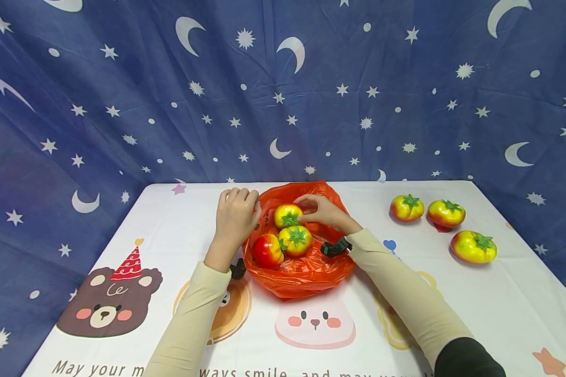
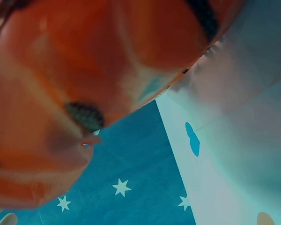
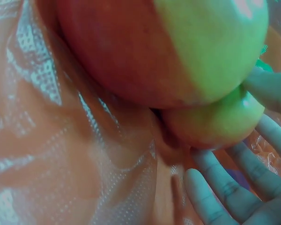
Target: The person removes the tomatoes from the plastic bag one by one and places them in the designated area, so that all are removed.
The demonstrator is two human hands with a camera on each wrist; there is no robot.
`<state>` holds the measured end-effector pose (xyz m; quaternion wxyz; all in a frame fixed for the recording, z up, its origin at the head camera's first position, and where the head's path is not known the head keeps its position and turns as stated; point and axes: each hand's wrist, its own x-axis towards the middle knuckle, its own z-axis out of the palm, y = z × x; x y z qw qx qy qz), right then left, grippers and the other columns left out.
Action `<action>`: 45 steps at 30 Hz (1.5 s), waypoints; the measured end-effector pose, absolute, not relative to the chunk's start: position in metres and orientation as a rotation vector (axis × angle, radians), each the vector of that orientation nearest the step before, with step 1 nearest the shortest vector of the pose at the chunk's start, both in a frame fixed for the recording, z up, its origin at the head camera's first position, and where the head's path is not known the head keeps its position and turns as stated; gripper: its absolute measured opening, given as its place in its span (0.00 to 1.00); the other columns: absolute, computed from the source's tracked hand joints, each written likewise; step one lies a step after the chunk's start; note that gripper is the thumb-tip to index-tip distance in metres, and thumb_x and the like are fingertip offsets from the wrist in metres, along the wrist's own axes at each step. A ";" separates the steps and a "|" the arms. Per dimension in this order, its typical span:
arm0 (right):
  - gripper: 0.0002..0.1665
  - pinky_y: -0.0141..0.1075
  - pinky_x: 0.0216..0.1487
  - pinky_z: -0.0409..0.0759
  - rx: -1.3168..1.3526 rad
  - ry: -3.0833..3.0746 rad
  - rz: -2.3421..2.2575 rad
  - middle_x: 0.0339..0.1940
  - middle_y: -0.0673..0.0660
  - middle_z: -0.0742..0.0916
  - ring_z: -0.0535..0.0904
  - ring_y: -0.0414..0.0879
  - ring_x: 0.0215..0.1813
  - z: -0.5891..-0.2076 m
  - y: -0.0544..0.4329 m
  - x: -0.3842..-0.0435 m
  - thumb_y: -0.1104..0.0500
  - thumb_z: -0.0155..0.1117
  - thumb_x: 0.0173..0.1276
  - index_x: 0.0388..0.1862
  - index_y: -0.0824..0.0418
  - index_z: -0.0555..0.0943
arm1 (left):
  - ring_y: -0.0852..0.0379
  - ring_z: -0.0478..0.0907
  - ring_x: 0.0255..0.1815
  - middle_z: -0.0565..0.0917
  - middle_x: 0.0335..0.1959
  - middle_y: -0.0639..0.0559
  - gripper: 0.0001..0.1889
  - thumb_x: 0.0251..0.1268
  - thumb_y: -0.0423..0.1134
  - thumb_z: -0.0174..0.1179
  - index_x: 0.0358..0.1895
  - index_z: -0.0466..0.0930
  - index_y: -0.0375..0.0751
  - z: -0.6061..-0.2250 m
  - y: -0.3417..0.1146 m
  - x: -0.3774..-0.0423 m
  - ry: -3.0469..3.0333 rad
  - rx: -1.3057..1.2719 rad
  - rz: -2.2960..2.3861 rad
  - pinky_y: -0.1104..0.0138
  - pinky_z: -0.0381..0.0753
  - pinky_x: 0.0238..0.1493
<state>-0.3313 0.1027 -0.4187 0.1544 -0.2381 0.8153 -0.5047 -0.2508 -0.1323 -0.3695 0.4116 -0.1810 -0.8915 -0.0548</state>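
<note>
An orange-red plastic bag (image 1: 306,280) stands with its mouth spread wide on the table. Inside lie three artificial tomatoes: a mostly red one (image 1: 267,251), a yellow one (image 1: 295,242) in the middle, and another yellow one (image 1: 286,212) at the far side. My left hand (image 1: 236,214) grips the bag's left rim with curled fingers. Reaching in from the right, my right hand (image 1: 323,213) has its thumb and fairly straight, spread fingers (image 3: 232,194) around the right edge of the far tomato (image 3: 215,124). The left wrist view holds mostly bag plastic (image 2: 103,61).
Three more yellow-and-red tomatoes sit at the table's right: one at the back (image 1: 406,208), one beside it (image 1: 446,213) and one nearer (image 1: 474,247). A white cloth with cartoon prints (image 1: 108,303) covers the table. Behind hangs a blue star-and-moon curtain (image 1: 320,136).
</note>
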 end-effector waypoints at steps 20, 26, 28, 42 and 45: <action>0.33 0.50 0.61 0.74 -0.751 2.317 -1.351 0.65 0.65 0.73 0.70 0.61 0.65 -0.410 0.137 -0.330 0.65 0.64 0.60 0.65 0.62 0.68 | 0.46 0.77 0.32 0.82 0.26 0.44 0.03 0.56 0.34 0.59 0.31 0.79 0.38 -0.370 -0.135 -0.252 -2.250 -0.453 -0.146 0.54 0.76 0.47; 0.33 0.51 0.62 0.73 -0.803 2.334 -1.279 0.64 0.65 0.74 0.70 0.61 0.64 -0.409 0.142 -0.332 0.64 0.64 0.61 0.66 0.61 0.67 | 0.46 0.77 0.33 0.82 0.26 0.45 0.03 0.56 0.34 0.59 0.31 0.79 0.38 -0.370 -0.135 -0.252 -2.251 -0.451 -0.141 0.54 0.76 0.47; 0.31 0.51 0.63 0.71 -0.795 2.344 -1.275 0.63 0.66 0.75 0.71 0.61 0.63 -0.408 0.142 -0.331 0.64 0.64 0.61 0.64 0.62 0.69 | 0.46 0.77 0.32 0.82 0.26 0.45 0.03 0.56 0.34 0.59 0.31 0.79 0.38 -0.370 -0.135 -0.253 -2.247 -0.452 -0.144 0.55 0.76 0.47; 0.24 0.49 0.64 0.71 -0.699 2.333 -1.392 0.60 0.68 0.77 0.74 0.61 0.62 -0.408 0.148 -0.331 0.68 0.65 0.59 0.54 0.69 0.70 | 0.46 0.77 0.33 0.82 0.27 0.44 0.03 0.57 0.34 0.59 0.31 0.79 0.38 -0.368 -0.135 -0.252 -2.267 -0.445 -0.146 0.54 0.75 0.48; 0.28 0.50 0.64 0.71 -0.733 2.362 -1.343 0.60 0.67 0.77 0.73 0.60 0.63 -0.406 0.151 -0.330 0.66 0.65 0.59 0.60 0.65 0.70 | 0.46 0.77 0.33 0.82 0.27 0.44 0.03 0.57 0.34 0.59 0.31 0.79 0.38 -0.368 -0.135 -0.252 -2.259 -0.446 -0.146 0.54 0.75 0.48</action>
